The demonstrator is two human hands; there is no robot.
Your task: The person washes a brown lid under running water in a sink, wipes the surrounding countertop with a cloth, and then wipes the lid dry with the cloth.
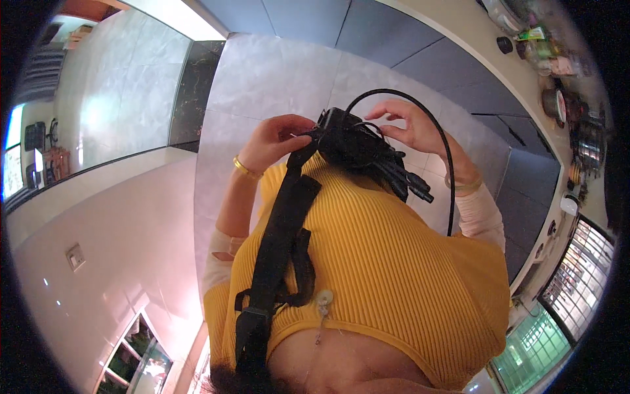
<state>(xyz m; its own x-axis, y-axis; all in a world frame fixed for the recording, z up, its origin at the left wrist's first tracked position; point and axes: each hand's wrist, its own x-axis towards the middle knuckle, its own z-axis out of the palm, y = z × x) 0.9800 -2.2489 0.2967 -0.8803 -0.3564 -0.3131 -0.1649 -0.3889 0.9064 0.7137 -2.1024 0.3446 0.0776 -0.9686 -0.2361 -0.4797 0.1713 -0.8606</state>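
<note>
My left hand point(283, 140), a gold bangle at its wrist, pinches a black strap point(301, 155) close to where it joins a black bag point(344, 143). The bag hangs in front of my waist, and a dark boxy device point(334, 118) shows at its top. My right hand point(413, 125) hovers at the bag's right side, thumb and fingers apart. Whether its fingertips touch the thin cord there, I cannot tell. A thick black cable point(433, 111) arches from the bag over my right wrist. Several cable ends with connectors point(418, 187) dangle from the bag. A wide black shoulder strap point(270, 256) crosses my yellow ribbed top point(364, 246).
Grey floor tiles point(266, 74) lie below. Dark cabinets point(418, 49) curve along the front and right beneath a pale counter point(529, 98), which carries pots point(556, 106) and bottles. To the left, a low wall point(118, 207) has a switch plate point(75, 257). Barred windows point(576, 276) are at right.
</note>
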